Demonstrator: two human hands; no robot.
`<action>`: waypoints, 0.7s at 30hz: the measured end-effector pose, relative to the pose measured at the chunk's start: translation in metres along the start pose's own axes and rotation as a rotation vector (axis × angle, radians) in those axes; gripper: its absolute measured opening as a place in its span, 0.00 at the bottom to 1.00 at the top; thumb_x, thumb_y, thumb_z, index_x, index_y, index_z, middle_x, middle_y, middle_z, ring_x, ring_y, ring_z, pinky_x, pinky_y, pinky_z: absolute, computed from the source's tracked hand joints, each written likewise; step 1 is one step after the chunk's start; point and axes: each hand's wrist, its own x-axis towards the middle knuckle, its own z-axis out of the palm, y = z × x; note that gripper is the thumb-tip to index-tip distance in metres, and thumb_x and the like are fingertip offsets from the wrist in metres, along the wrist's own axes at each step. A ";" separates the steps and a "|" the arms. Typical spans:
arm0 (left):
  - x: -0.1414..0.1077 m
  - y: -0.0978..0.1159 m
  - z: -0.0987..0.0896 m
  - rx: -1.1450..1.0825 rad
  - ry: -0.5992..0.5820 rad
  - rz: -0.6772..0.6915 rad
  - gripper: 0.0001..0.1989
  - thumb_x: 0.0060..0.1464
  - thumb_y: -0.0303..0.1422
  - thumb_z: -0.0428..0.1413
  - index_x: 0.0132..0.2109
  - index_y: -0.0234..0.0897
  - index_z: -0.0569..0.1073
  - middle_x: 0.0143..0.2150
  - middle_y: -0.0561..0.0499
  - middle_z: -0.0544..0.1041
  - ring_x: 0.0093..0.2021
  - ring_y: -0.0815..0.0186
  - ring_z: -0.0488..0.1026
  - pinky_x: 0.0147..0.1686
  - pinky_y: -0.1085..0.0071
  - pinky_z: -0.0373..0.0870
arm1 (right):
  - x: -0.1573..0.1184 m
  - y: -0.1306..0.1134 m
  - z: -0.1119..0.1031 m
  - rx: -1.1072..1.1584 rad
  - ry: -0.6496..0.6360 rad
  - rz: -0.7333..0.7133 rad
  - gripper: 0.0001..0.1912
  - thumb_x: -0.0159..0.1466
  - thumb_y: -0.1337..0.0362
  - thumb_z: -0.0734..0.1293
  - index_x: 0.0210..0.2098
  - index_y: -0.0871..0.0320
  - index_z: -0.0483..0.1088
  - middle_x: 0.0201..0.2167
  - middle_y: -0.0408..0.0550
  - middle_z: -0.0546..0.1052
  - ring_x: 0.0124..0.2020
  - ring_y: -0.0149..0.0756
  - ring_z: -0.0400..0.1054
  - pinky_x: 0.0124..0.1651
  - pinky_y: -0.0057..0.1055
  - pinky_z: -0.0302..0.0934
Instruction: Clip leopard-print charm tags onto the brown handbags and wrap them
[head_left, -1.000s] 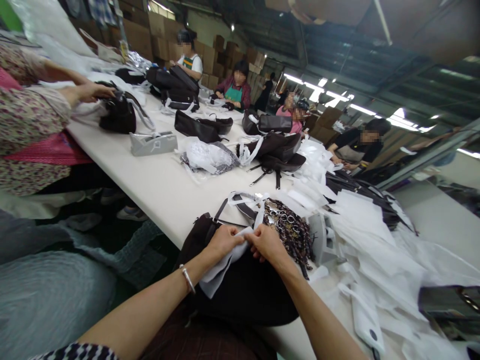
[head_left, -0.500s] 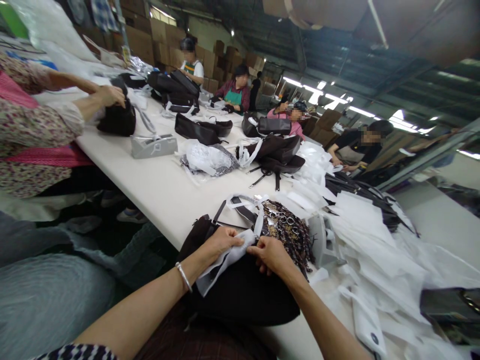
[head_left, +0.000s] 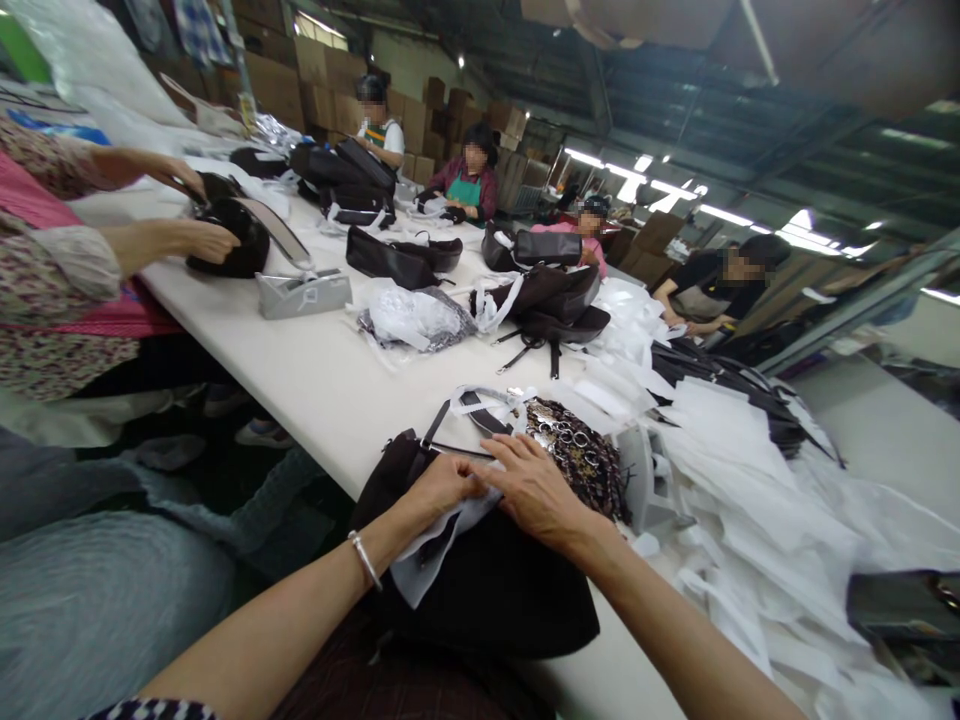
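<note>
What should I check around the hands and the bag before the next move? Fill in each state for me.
1. Left hand pinching the white wrap: ok.
2. Right hand gripping the wrap: cannot tell; its contact is hidden.
3. Dark bag directly in front of the person: ok.
4. Co-worker's hands away from this bag: ok, they are at another bag.
5. Area right of the bag free of loose material: not ok, white sheets are heaped there.
</note>
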 end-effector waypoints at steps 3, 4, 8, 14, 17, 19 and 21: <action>0.001 -0.001 0.001 0.045 0.013 -0.007 0.15 0.38 0.39 0.63 0.22 0.34 0.67 0.18 0.58 0.62 0.21 0.74 0.53 0.22 0.73 0.47 | 0.010 0.007 0.016 -0.007 -0.085 0.008 0.18 0.62 0.72 0.64 0.51 0.58 0.71 0.61 0.57 0.66 0.65 0.49 0.53 0.68 0.52 0.40; 0.001 -0.002 0.001 0.069 0.024 -0.013 0.15 0.38 0.38 0.63 0.22 0.34 0.66 0.17 0.59 0.60 0.20 0.75 0.52 0.22 0.73 0.46 | 0.013 0.010 0.020 -0.005 -0.128 0.029 0.16 0.62 0.72 0.64 0.49 0.60 0.72 0.60 0.58 0.67 0.65 0.51 0.53 0.68 0.53 0.38; 0.001 -0.004 -0.002 0.158 0.040 -0.015 0.12 0.39 0.36 0.62 0.22 0.35 0.67 0.16 0.60 0.59 0.19 0.74 0.51 0.21 0.72 0.44 | 0.013 0.020 0.018 0.086 -0.233 0.121 0.33 0.53 0.63 0.73 0.57 0.60 0.67 0.63 0.59 0.63 0.67 0.55 0.48 0.68 0.56 0.35; -0.003 -0.001 0.000 0.298 0.080 0.026 0.08 0.40 0.34 0.61 0.24 0.34 0.71 0.18 0.57 0.63 0.21 0.72 0.56 0.23 0.72 0.46 | 0.014 0.018 0.009 0.170 -0.266 0.075 0.29 0.52 0.61 0.75 0.53 0.56 0.70 0.57 0.54 0.70 0.63 0.51 0.55 0.67 0.52 0.38; -0.005 0.001 0.002 0.423 0.108 0.055 0.08 0.42 0.35 0.61 0.26 0.34 0.74 0.20 0.56 0.66 0.23 0.70 0.59 0.24 0.72 0.48 | 0.021 0.019 0.014 0.146 -0.301 0.049 0.21 0.52 0.58 0.76 0.43 0.57 0.75 0.43 0.52 0.77 0.53 0.48 0.66 0.65 0.50 0.42; -0.009 0.005 0.001 0.462 0.057 0.073 0.09 0.44 0.36 0.60 0.29 0.34 0.75 0.21 0.56 0.68 0.23 0.70 0.59 0.24 0.73 0.50 | 0.023 0.024 0.018 0.147 -0.308 0.041 0.20 0.50 0.55 0.76 0.40 0.56 0.76 0.40 0.50 0.77 0.49 0.46 0.68 0.64 0.50 0.43; -0.017 0.010 -0.005 0.476 -0.019 0.097 0.11 0.48 0.38 0.56 0.31 0.34 0.76 0.24 0.55 0.70 0.24 0.70 0.61 0.24 0.73 0.51 | 0.024 0.029 0.021 0.174 -0.303 0.043 0.19 0.49 0.54 0.77 0.38 0.55 0.76 0.39 0.49 0.77 0.47 0.45 0.69 0.64 0.50 0.44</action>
